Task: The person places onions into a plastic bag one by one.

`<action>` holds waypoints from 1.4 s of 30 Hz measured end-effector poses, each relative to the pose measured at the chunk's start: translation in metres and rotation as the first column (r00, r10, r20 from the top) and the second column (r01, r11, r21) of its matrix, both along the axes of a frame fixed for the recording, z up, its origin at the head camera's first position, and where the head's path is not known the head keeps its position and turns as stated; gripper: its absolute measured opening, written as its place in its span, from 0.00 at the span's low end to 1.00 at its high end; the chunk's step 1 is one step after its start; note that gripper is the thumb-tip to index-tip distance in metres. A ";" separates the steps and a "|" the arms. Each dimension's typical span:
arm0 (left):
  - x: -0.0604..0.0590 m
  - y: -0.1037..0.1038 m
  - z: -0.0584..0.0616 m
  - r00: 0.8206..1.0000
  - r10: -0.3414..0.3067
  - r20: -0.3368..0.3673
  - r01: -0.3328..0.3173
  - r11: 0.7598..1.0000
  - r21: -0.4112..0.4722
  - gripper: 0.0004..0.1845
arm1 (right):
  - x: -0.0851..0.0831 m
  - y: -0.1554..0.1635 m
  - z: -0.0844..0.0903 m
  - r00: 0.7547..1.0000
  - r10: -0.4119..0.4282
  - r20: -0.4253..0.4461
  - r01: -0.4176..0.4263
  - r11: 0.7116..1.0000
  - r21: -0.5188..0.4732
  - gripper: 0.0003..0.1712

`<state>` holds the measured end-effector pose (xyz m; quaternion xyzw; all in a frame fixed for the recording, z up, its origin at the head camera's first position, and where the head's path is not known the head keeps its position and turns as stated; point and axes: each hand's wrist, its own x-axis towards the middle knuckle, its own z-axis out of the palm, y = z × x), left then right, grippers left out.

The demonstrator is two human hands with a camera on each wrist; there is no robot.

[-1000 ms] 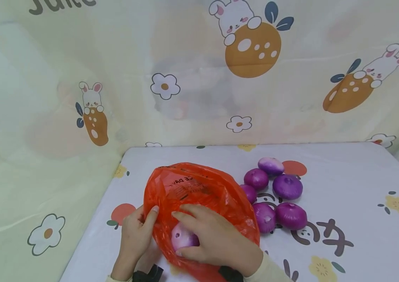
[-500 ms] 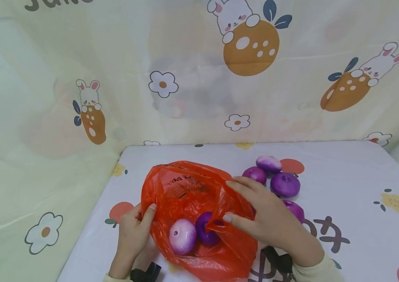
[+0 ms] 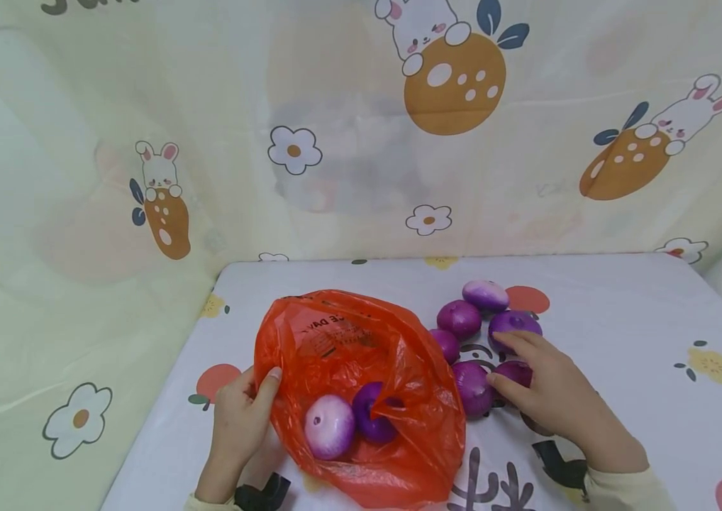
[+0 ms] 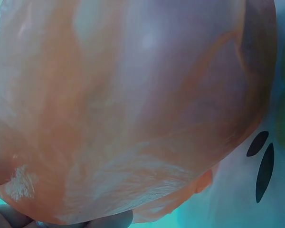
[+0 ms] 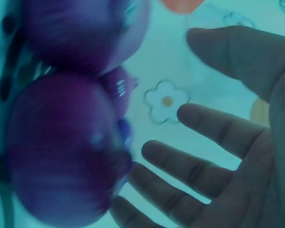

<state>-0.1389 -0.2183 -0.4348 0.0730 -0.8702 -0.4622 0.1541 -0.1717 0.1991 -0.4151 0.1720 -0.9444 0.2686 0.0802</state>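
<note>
Two hands are at work, and I start at my right fingers [image 3: 506,341]: they are spread apart and fairly straight, laid over a purple onion [image 3: 515,371] in the loose cluster to the right of the bag. The right wrist view shows those fingers [image 5: 213,171] open with gaps between them, and nothing clamped; whether they touch the onion I cannot tell. My right hand [image 3: 549,387] lies low over the table with its cream sleeve [image 3: 623,490] at the near edge.

My left hand [image 3: 240,419] pinches the near left rim of the orange bag [image 3: 361,355], thumb [image 3: 268,387] on the plastic, fingers curled under it. The left wrist view shows little but orange plastic close up.

The onions are smooth, round and a bit flattened, deep purple, some fading to white. The bag is thin and crinkled, with dark print on it, and lies open on its side. Two onions sit in it: a pale pink-white one [image 3: 330,436] on the left, touching a dark purple one [image 3: 370,422] on its right.

Outside it, just to the right, lie more: one [image 3: 447,344] against the bag, one [image 3: 472,387] nearer, one [image 3: 459,318] farther, one [image 3: 506,323] by my fingertips, and a pale-topped one [image 3: 486,294] farthest off.

The table [image 3: 623,319] wears a white cloth printed with flowers and orange dots. A cream curtain [image 3: 335,128] with rabbits and flowers hangs behind and to the left.
</note>
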 end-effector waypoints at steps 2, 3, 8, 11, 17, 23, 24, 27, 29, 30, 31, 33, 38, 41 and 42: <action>0.000 0.000 0.000 1.000 -0.001 0.001 0.001 1.000 0.003 0.14 | -0.001 0.006 -0.007 1.000 -0.005 -0.008 0.005 1.000 -0.007 0.38; 0.000 0.000 0.000 1.000 -0.003 0.002 0.003 1.000 0.004 0.15 | -0.002 0.008 -0.010 1.000 -0.009 -0.008 0.009 1.000 -0.005 0.38; 0.000 0.000 0.000 1.000 -0.010 0.005 0.010 1.000 -0.001 0.14 | -0.003 0.015 -0.022 0.996 -0.053 0.076 0.049 0.998 0.043 0.42; 0.000 0.000 0.000 1.000 -0.015 -0.001 0.015 1.000 -0.002 0.14 | -0.004 0.017 -0.026 0.990 -0.069 0.125 0.061 0.996 0.066 0.43; 0.000 0.000 0.000 1.000 -0.014 -0.003 0.014 1.000 -0.001 0.15 | -0.005 0.015 -0.029 0.979 -0.081 0.188 0.070 0.995 0.064 0.46; -0.001 0.000 -0.001 1.000 -0.008 -0.002 0.008 1.000 0.002 0.13 | -0.005 0.015 -0.030 0.977 -0.087 0.195 0.075 0.995 0.066 0.47; -0.001 0.000 -0.002 1.000 -0.007 -0.003 0.007 1.000 0.002 0.13 | -0.005 0.015 -0.030 0.976 -0.089 0.197 0.077 0.995 0.068 0.47; 0.000 0.000 -0.002 1.000 -0.011 -0.013 0.011 1.000 -0.007 0.13 | -0.005 0.015 -0.029 0.975 -0.095 0.203 0.082 0.994 0.072 0.47; 0.000 0.000 -0.002 1.000 -0.010 -0.016 0.010 1.000 -0.006 0.13 | -0.005 0.014 -0.027 0.975 -0.097 0.200 0.083 0.994 0.075 0.47; 0.000 -0.001 -0.002 1.000 -0.010 -0.016 0.010 1.000 -0.006 0.13 | -0.005 0.014 -0.026 0.976 -0.096 0.195 0.082 0.994 0.076 0.47; 0.000 -0.001 -0.002 1.000 -0.009 -0.016 0.009 1.000 -0.006 0.13 | -0.005 0.014 -0.025 0.977 -0.095 0.190 0.082 0.994 0.076 0.47; 0.000 -0.001 -0.002 1.000 -0.008 -0.010 0.008 1.000 -0.001 0.12 | -0.004 0.014 -0.024 0.980 -0.092 0.177 0.079 0.994 0.078 0.47; 0.000 -0.001 -0.001 1.000 -0.018 -0.006 0.018 1.000 0.003 0.12 | -0.003 0.015 -0.020 0.982 -0.089 0.167 0.077 0.994 0.077 0.46; 0.000 0.000 0.000 1.000 -0.026 -0.008 0.026 1.000 0.008 0.13 | -0.002 0.015 -0.017 0.981 -0.089 0.172 0.077 0.994 0.076 0.47; 0.000 0.000 0.000 1.000 -0.026 -0.008 0.026 1.000 0.010 0.13 | -0.002 0.015 -0.016 0.980 -0.092 0.174 0.079 0.994 0.078 0.47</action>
